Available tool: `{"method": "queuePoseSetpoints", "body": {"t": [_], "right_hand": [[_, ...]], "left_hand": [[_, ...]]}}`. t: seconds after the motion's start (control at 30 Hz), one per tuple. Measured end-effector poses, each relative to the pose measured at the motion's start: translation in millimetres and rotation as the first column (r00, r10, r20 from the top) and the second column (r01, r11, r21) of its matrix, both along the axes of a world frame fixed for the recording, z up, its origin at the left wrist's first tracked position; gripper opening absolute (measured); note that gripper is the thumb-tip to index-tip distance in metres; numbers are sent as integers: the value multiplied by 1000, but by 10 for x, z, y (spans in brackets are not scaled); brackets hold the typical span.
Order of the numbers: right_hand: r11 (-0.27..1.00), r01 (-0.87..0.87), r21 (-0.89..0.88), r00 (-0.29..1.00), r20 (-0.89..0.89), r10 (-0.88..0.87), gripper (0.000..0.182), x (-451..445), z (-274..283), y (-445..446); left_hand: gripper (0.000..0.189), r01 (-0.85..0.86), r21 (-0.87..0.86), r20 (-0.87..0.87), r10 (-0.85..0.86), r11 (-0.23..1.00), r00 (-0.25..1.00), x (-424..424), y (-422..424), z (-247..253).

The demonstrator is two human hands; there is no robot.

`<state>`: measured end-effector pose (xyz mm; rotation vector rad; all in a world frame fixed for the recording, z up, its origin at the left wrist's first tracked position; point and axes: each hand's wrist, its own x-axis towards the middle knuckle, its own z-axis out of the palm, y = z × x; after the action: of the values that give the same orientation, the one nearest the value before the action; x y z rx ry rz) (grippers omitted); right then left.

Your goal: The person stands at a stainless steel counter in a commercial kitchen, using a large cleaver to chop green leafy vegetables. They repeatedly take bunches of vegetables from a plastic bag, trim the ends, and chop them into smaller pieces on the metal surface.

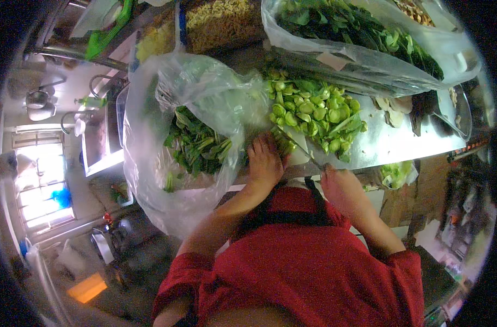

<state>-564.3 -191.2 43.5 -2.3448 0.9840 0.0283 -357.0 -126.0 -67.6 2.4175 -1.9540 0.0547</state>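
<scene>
My right hand (341, 186) grips the handle of a kitchen knife (300, 147), whose blade points up and left beside my left hand. Curled fingers of my left hand (265, 161) press on a green vegetable (284, 141) at the blade, on a pale cutting board (298, 154). Cut pale-green vegetable pieces (313, 112) lie heaped just beyond the knife. To the left stands a clear plastic bag (144, 175), open, with leafy greens (197, 143) inside.
A second clear bag (326, 79) of leafy greens (354, 32) lies at the back right. Chopped food fills a divided container (219, 30) at the back. Brown and pale slices (391, 112) lie on the metal worktop (371, 149). A sink (99, 139) is at left.
</scene>
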Motion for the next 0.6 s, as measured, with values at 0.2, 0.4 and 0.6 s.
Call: {"method": "queuePoseSetpoints", "body": {"t": [0.2,0.4,0.6], "right_hand": [[996,80,50,997,-1,-81,21,460,-575,-125],[985,151,84,988,32,-154,26,465,-533,-273],[970,170,172,974,123,-192,29,372,-610,-372]], "left_hand": [[78,-31,33,-87,34,999,996,-23,-29,113],[63,-28,107,-493,77,994,866,259,-13,339],[52,42,-210,-767,-191,977,612,130,13,1281]]}}
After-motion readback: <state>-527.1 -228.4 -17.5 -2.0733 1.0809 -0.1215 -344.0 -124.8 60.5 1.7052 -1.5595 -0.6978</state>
